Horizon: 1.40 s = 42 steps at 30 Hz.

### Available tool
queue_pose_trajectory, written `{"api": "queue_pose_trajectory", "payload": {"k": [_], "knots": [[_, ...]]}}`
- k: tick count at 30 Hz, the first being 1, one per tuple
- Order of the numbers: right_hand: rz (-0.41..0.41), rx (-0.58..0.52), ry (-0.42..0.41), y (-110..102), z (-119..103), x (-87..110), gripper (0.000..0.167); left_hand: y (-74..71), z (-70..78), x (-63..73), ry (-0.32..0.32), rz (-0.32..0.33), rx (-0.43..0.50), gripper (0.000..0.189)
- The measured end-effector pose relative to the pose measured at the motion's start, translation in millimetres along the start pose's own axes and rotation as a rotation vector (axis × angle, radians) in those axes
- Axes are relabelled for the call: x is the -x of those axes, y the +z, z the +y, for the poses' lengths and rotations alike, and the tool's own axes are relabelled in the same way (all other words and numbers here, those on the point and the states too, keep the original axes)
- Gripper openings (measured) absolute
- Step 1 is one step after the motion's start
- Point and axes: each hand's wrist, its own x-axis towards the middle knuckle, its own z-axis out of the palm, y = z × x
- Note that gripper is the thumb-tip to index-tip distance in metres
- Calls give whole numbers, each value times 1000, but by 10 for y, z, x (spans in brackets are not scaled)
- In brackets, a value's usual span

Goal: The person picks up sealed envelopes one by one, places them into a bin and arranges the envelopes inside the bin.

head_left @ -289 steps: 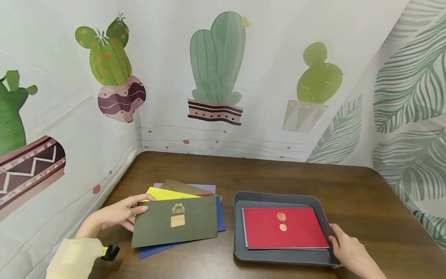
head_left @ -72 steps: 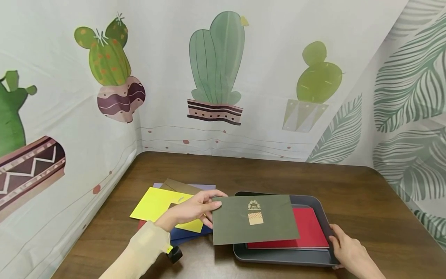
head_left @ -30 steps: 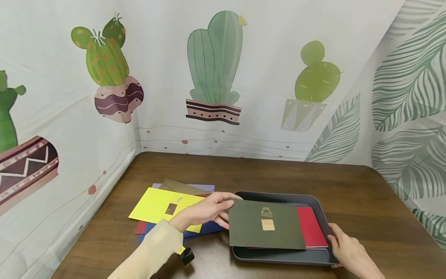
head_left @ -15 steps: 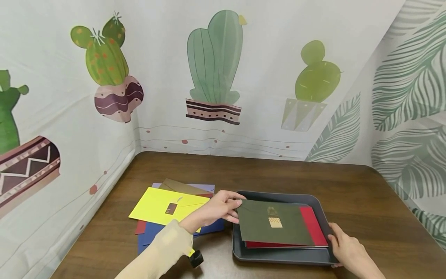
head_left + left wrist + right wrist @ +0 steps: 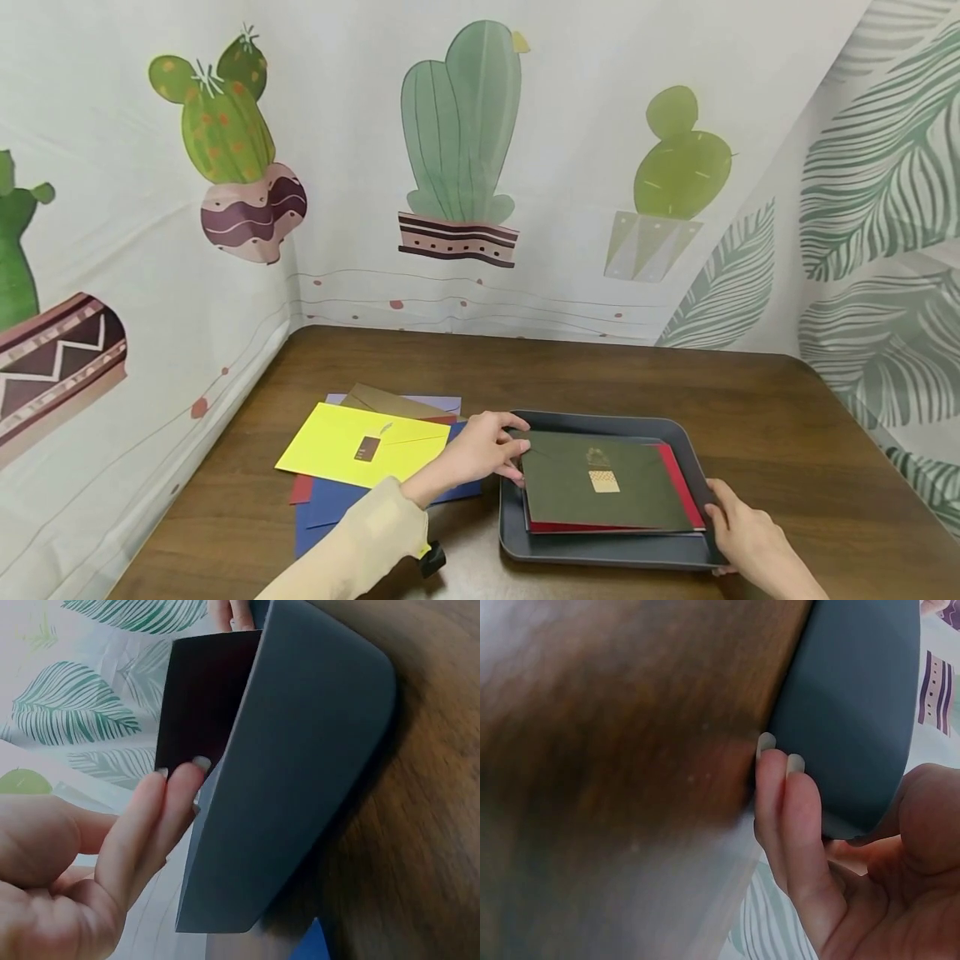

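Note:
My left hand (image 5: 480,450) holds the left edge of a dark green envelope (image 5: 562,498), thumb on top. The envelope lies low over the grey tray (image 5: 600,552), slightly askew on a red envelope (image 5: 682,487) that shows along its right and front edges. In the left wrist view, fingertips (image 5: 196,766) lie against the underside of the dark envelope (image 5: 202,697), beside the tray wall (image 5: 292,742). My right hand (image 5: 753,529) grips the tray's right edge near the front corner. The right wrist view shows its fingers (image 5: 802,817) bent under the tray's corner (image 5: 840,735).
Left of the tray lies a loose pile of envelopes: a yellow one (image 5: 337,450) on top, blue (image 5: 326,506), brown (image 5: 382,402), lilac (image 5: 442,403) and red (image 5: 302,490) ones beneath. The brown wooden table (image 5: 570,367) meets a cactus-print cloth (image 5: 465,300) behind.
The left hand has carried the green envelope from the left pile rightward over the tray and lowered it onto the red one. The yellow envelope is now uncovered. The right hand stays on the tray.

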Motion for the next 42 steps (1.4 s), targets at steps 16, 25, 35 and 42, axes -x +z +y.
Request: {"api": "queue_pose_trajectory", "payload": {"k": [16,25,35,42], "knots": [[-46,-1,-3,3,13,-2,33,-270,-158,118,76,-14,80,29],[-36,-6,-6,-4,3,5,32,-682,-409,292,92,43,-130,22],[-39,-10,-8,-8,1,7,32,-1152,-656,500,4,188,-401,16],[-42,-4,-7,-5,-11,1,31,-1535,-779,611,-40,232,-568,20]]}}
